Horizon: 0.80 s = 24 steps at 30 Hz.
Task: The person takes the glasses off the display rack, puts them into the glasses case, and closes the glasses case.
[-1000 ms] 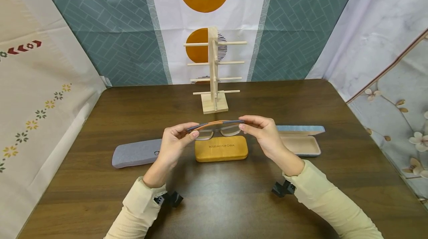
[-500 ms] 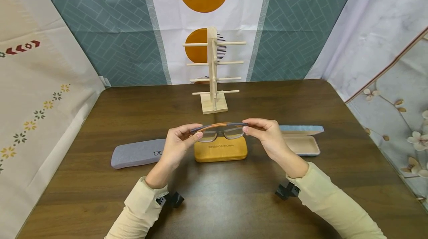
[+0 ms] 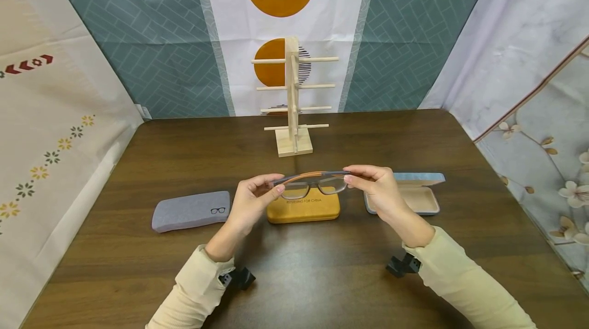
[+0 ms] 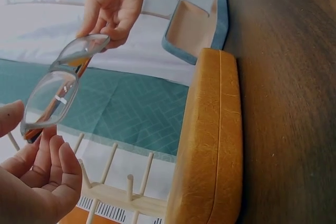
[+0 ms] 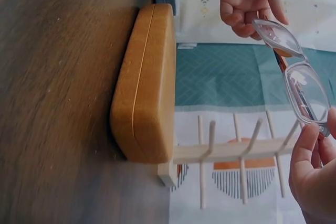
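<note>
A pair of eyeglasses with clear grey rims and orange and dark blue temples is held up between both hands. The temples look folded behind the lenses. My left hand pinches one end between thumb and fingers; my right hand pinches the opposite end. In the left wrist view the lenses of the eyeglasses face the camera. Below and behind them lies a closed mustard-yellow glasses case with printed lettering, partly covered by the lenses in the head view.
A closed grey glasses case lies at the left. To the right sits an open blue case with a beige lining, partly behind the right hand. At the back of the brown table stands a wooden rack with several pegs.
Both hands have shifted right and slightly down with the eyeglasses. More of the grey case now shows, including its glasses logo. The grip on both ends stays the same.
</note>
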Motion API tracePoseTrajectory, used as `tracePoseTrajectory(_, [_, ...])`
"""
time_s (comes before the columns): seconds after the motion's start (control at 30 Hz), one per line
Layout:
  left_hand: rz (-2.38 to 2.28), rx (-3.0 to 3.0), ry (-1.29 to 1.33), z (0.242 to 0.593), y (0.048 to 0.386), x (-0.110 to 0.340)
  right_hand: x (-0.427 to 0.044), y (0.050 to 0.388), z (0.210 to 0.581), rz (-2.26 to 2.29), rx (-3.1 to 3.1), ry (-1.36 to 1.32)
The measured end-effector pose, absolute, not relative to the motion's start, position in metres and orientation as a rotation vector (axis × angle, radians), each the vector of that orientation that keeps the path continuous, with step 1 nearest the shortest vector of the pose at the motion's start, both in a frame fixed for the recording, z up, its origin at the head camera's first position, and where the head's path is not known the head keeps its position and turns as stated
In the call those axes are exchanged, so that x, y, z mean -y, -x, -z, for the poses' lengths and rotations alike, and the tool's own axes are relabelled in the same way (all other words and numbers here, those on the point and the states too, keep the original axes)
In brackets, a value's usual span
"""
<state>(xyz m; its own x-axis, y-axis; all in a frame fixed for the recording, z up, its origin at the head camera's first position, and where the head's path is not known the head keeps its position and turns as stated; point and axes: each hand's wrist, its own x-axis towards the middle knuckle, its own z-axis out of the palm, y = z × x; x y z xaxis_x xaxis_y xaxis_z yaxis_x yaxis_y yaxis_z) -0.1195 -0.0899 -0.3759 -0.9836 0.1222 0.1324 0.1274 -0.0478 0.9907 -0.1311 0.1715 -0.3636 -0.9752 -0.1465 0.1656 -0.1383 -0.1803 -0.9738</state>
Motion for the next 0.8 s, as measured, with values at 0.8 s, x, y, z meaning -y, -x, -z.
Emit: tracePoseTrajectory(0.8, [2.222,2.23,0.3,0.389,0.13,0.063,-0.208,0.126,0.37,2.387,-1.959,0.313])
